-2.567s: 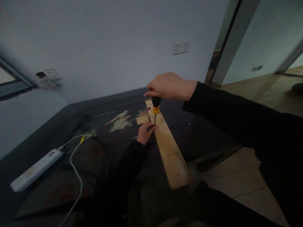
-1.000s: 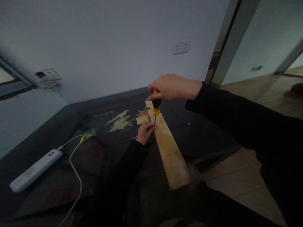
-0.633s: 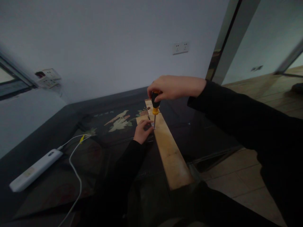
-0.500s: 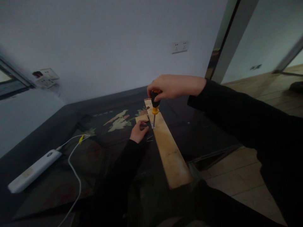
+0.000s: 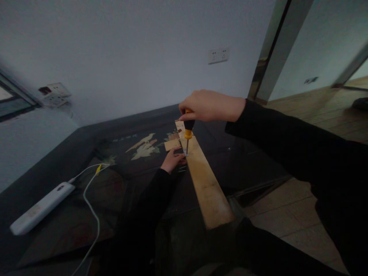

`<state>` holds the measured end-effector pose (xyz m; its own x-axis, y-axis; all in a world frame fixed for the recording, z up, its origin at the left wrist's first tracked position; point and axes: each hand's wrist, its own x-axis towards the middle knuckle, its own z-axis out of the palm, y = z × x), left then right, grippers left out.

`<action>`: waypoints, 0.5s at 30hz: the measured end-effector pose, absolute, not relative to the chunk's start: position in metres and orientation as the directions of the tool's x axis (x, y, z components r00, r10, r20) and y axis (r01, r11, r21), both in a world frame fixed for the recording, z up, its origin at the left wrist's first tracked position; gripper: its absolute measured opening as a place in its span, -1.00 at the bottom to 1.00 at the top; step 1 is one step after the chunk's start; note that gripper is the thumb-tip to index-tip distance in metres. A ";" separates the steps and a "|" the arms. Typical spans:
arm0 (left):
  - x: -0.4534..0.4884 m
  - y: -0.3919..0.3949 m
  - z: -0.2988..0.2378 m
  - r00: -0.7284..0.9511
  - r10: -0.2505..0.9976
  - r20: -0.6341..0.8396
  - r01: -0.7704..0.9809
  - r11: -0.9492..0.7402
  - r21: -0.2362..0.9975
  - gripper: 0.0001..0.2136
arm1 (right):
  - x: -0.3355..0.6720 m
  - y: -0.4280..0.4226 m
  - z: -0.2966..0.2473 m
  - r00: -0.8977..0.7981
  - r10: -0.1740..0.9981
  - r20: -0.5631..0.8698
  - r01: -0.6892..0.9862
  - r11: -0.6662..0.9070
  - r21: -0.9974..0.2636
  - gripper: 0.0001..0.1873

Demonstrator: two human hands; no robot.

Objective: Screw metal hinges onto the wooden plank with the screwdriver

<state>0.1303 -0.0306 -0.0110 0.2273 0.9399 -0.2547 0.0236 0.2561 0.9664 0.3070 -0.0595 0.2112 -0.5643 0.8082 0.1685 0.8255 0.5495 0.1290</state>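
My right hand (image 5: 202, 106) is closed around the black and yellow handle of a screwdriver (image 5: 188, 132), which stands nearly upright. The screwdriver's tip meets a small metal bracket (image 5: 185, 151) at the left edge of a long wooden board (image 5: 208, 182). My left hand (image 5: 172, 160) is low beside that edge, its thumb and fingers closed at the bracket; the fingertips are partly hidden. A small square wooden piece (image 5: 171, 144) lies just beyond the left hand. Thin metal pieces, too small to name, lie near its fingers.
The board runs along a dark table (image 5: 247, 161) with a flower and bird picture (image 5: 145, 147). On the left lie a white power strip (image 5: 43, 207) and its white cable (image 5: 93, 214). A wall with a socket (image 5: 217, 55) stands behind the table.
My left hand has moved slightly right, its fingers now reaching the bracket. My right hand's fingers have shifted on the screwdriver handle; the tip stays at the same place.
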 end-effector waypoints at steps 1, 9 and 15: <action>0.131 -0.030 -0.012 0.226 0.939 -0.258 0.013 0.262 0.965 -0.55 | 0.306 -0.060 0.209 -0.536 0.822 0.195 0.844 0.518 0.137 -0.53; 0.130 -0.027 -0.017 0.234 0.935 -0.266 -0.022 0.278 0.960 -0.55 | 0.312 -0.050 0.207 -0.588 0.793 0.162 0.805 0.593 0.020 -0.60; 0.130 -0.027 -0.018 0.243 0.933 -0.267 -0.013 0.278 0.960 -0.59 | 0.322 -0.047 0.216 -0.687 0.721 0.089 0.720 0.692 -0.050 -0.63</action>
<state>0.1296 -0.0266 -0.0179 0.2429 0.9326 -0.2670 -0.0127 0.2783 0.9604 0.3221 -0.0475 0.2159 -0.6868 0.7213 0.0891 0.7202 0.6919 -0.0499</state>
